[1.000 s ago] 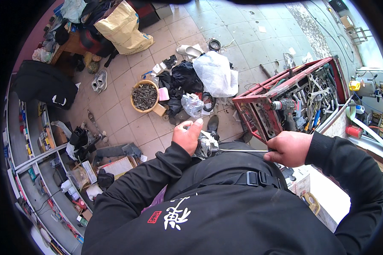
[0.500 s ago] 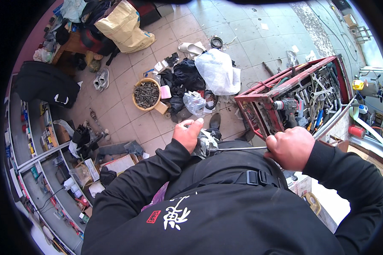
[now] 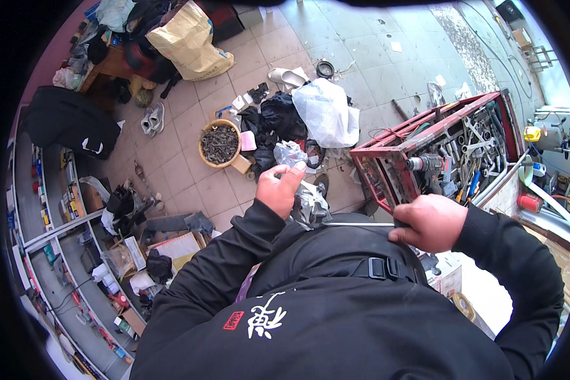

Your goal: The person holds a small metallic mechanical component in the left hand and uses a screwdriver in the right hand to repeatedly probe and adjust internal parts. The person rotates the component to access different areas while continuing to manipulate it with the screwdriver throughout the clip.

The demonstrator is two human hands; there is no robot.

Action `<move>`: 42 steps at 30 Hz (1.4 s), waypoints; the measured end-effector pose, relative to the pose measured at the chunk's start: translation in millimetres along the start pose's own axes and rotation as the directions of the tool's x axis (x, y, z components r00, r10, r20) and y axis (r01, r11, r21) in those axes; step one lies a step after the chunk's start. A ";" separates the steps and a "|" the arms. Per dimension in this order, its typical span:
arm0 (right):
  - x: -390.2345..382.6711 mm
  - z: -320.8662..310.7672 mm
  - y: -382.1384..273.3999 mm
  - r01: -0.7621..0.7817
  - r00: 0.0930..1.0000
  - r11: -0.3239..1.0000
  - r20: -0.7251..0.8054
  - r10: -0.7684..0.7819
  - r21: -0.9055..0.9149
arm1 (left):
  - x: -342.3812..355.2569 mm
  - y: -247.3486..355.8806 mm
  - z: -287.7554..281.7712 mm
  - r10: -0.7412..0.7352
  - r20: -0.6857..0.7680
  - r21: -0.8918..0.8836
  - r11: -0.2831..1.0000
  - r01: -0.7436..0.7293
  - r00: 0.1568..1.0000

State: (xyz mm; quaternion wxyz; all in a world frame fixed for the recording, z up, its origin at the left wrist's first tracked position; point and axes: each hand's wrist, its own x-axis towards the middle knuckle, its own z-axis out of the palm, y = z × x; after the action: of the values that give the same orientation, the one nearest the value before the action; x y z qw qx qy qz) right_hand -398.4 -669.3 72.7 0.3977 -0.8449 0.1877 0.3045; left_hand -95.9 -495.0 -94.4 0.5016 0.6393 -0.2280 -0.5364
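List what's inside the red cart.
In the red cart are a drill, wrenches, a blue-handled tool and other tools, heaped together. Whatever lies beneath the heap is covered, and the right hand hides part of the near side.

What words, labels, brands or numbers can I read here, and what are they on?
Black top: white characters and a small red stamp-like mark, plain to see; I won't copy writing out.
Yellowish sack: faint print, too blurred.
White box beside the lap: print too small.
Shelf boxes: too small to read.
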 end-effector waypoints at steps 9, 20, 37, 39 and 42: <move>8.9 -35.9 -10.2 -0.022 0.970 0.998 -0.243 0.007 -0.055 | 48.9 54.8 -32.3 0.095 -0.170 -0.209 0.969 -0.130 0.981; 4.0 -46.2 -37.9 0.098 0.909 0.986 -0.392 -0.143 -0.134 | 46.3 69.4 -52.2 0.250 -0.220 -0.481 0.813 -0.328 0.943; -11.2 -30.3 -45.4 0.076 0.811 0.994 -0.575 -0.110 -0.083 | 31.3 90.6 -48.5 0.538 -0.409 -0.029 0.800 -0.600 0.737; -4.1 -34.5 -52.2 0.089 0.820 0.993 -0.560 -0.119 -0.080 | 33.2 96.3 -58.3 0.412 -0.388 -0.329 0.774 -0.541 0.825; 17.1 -41.2 -71.1 0.091 0.799 0.992 -0.588 -0.125 -0.087 | 42.4 113.4 -79.0 0.440 -0.346 -0.317 0.776 -0.545 0.829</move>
State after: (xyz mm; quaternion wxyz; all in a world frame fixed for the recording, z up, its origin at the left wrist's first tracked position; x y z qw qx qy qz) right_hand -330.8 -659.4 121.5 0.3130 -0.9175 0.2455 0.0074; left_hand 17.9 -543.3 -19.5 0.7704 0.5018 -0.2072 -0.3342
